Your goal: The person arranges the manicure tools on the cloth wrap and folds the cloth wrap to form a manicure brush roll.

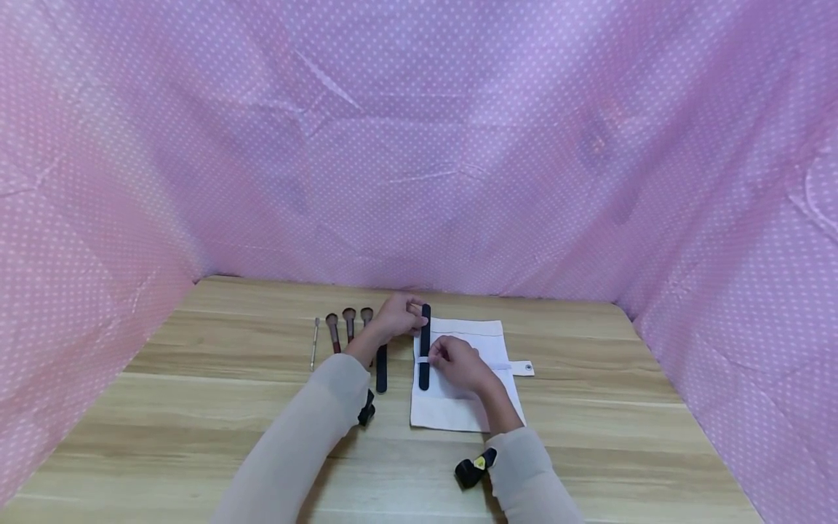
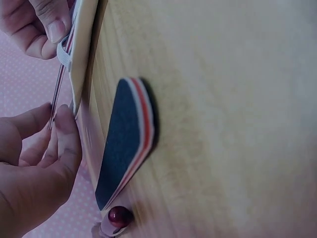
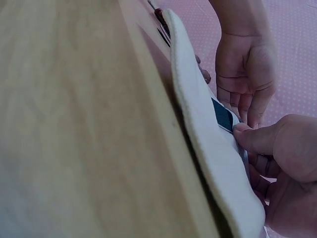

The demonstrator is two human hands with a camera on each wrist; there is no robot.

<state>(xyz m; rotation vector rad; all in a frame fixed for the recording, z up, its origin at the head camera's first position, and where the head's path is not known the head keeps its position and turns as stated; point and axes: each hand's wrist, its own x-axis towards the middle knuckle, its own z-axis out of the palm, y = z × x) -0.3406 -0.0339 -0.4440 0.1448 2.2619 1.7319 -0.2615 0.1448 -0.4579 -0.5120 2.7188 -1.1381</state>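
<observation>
A black nail file [image 1: 424, 375] lies lengthwise along the left side of an unfolded white fabric roll [image 1: 452, 415]. My left hand [image 1: 398, 317] pinches its far end between thumb and fingers, as the left wrist view also shows. A white elastic band [image 2: 64, 55] crosses over the file near its middle. My right hand [image 1: 460, 364] pinches this band just right of the file, thumb on top. From the side, the file's thin edge shows red and white layers. Part of the band is hidden beneath my right hand.
Left of the roll, a second black nail file [image 1: 382, 375] lies on the wooden table [image 1: 262, 422]. Beyond it are several makeup brushes [image 1: 332, 331] and a thin metal tool [image 1: 315, 346]. A snap tab [image 1: 522, 368] sticks out from the roll's right edge. Pink dotted cloth [image 1: 419, 182] surrounds the table.
</observation>
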